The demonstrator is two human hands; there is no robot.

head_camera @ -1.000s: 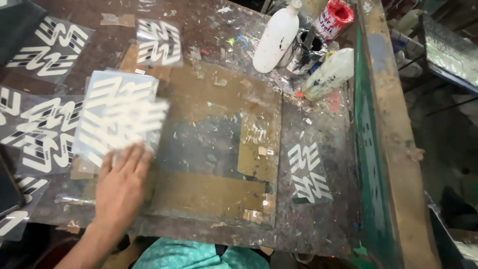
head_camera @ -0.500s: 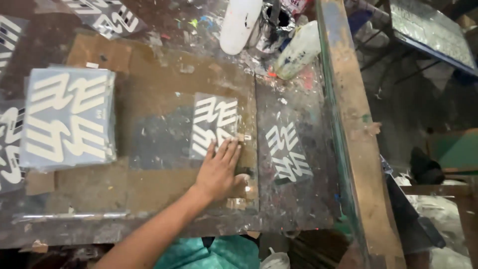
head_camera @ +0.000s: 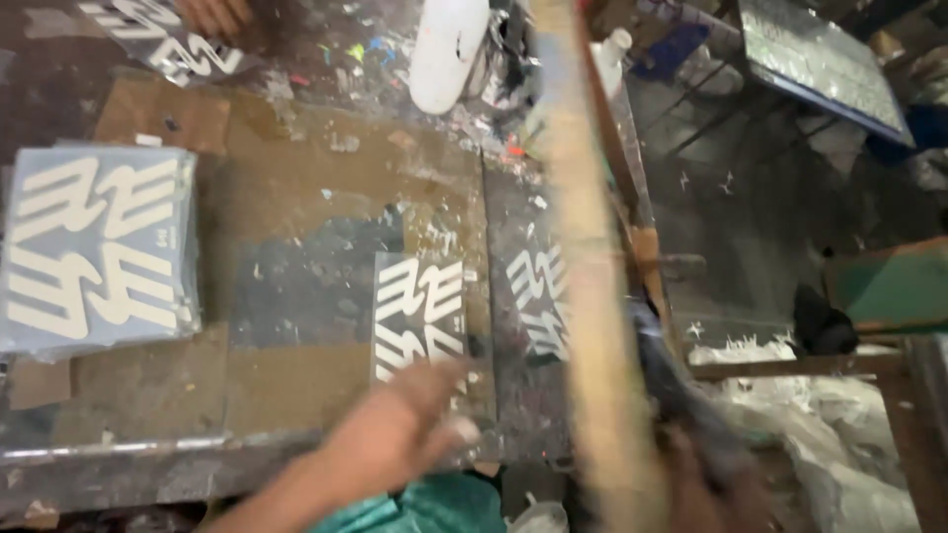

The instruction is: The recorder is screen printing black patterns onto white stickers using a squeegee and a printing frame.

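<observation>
The left hand reached over the near edge of the worktable, blurred by motion, its fingers loosely spread and holding nothing. Its fingertips lay at the lower edge of a small sheet printed with pale stripe shapes, which rested flat near the middle of the table; whether they actually touched it could not be made out through the blur. The forearm ran down to the bottom edge of the view, over a patch of green cloth.

The right hand was dark and smeared at the lower right, partly behind a long wooden frame bar that crossed the view from top to bottom. It seemed closed around something dark at the bar's lower end, but the grip could not be told for certain.

A second striped sheet lay just right of the first, its right side hidden by the bar. A thick stack of the same printed sheets sat at the far left, cut off by the frame edge. A white bottle stood at the top, its upper part out of view. Another person's hand showed at the top left, mostly cropped.
</observation>
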